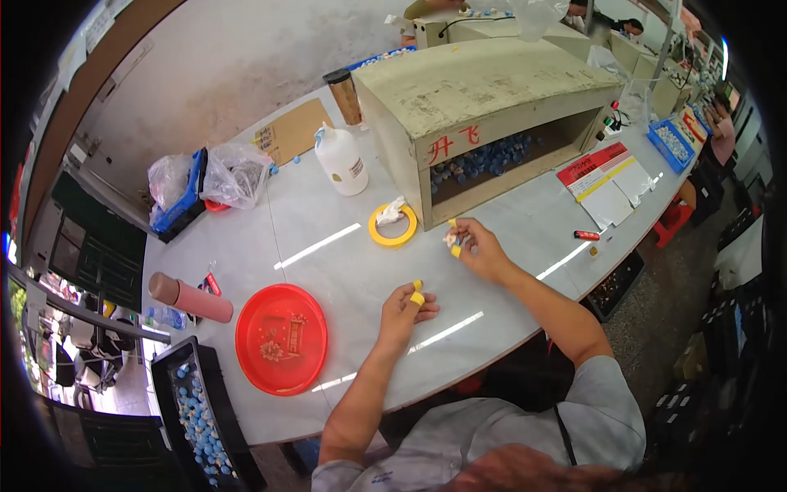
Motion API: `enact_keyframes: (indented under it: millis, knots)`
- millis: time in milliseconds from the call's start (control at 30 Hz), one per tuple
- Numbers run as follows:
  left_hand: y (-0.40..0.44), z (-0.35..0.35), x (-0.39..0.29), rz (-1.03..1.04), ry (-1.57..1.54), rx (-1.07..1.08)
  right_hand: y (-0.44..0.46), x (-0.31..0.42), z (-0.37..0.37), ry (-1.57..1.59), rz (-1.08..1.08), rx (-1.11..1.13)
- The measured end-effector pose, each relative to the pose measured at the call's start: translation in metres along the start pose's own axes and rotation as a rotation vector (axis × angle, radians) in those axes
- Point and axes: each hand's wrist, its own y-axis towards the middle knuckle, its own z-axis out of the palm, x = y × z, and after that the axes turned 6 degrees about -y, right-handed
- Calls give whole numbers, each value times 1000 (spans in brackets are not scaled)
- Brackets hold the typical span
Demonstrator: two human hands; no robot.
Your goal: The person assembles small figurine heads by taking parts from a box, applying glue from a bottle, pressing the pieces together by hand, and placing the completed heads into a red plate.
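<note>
My right hand (482,252) is raised over the table, with yellow wraps on its thumb and a finger. Pinched between those fingertips is a small white-and-blue piece (451,239), too small to name exactly. My left hand (403,313) rests low over the table to the left, also yellow-wrapped on two digits. Its fingers are loosely curved and apart, with nothing visible in them. Beyond the hands lies a yellow ring (379,234) with crumpled white tissue (392,211) on it. A box-like beige machine housing (492,82) holds many blue pieces (492,157) inside its opening.
A red round tray (281,381) and a pink bottle (197,299) are to the left. Blue-and-white pieces fill a black bin (217,369). A white plastic bottle (341,164) stands behind. Printed sheets (602,184) and a red lighter (586,235) lie right. Other people work farther back.
</note>
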Motion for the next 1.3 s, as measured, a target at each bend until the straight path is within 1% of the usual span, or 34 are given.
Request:
enact_keyframes:
  millis: [67,100,167,267,400,433,467,533,567,600,667,733,800,900,1000,1100,1200,1300]
  knots:
    - [-10,8,-13,-161,-215,49,-39,28,11,-5,-37,147]
    - [-11,7,-12,-189,-249,87,-54,37,15,-2,-56,214]
    - [-14,9,-8,-246,-306,185,-76,48,19,-29,-70,263]
    - [-22,20,-10,-220,-134,186,-91,59,15,-86,-89,289]
    - [-23,20,-9,-218,-47,234,-102,44,15,-101,-167,246]
    - [-21,17,-4,-214,-27,240,-103,52,10,-121,-135,278]
    - [-20,16,0,-210,-9,250,-105,59,9,-132,-150,254]
    - [-22,19,0,-181,2,203,-110,68,2,-162,-178,212]
    - [-22,20,-1,-188,-24,149,-114,69,-8,-139,-100,187]
    - [-21,21,-3,-195,-49,86,-120,61,-21,-198,-117,-69]
    - [-19,18,-5,-202,-65,76,-129,32,-46,-303,-172,-551]
    - [-21,19,-6,-192,-69,49,-143,11,-90,-528,30,-984]
    - [-22,24,-8,-177,-55,35,-157,-32,-134,-746,189,-1175]
    - [-23,29,-9,-180,-47,15,-157,-44,-173,-975,450,-1071]
    - [-20,23,-10,-219,-27,72,-150,-59,-191,-1071,456,-945]
    - [-18,25,-13,-225,56,90,-144,-52,-183,-764,207,-1008]
    - [-18,21,-8,-233,102,115,-140,-26,-141,-193,271,-698]
    - [-15,16,-7,-240,92,125,-134,4,-88,-104,207,-429]
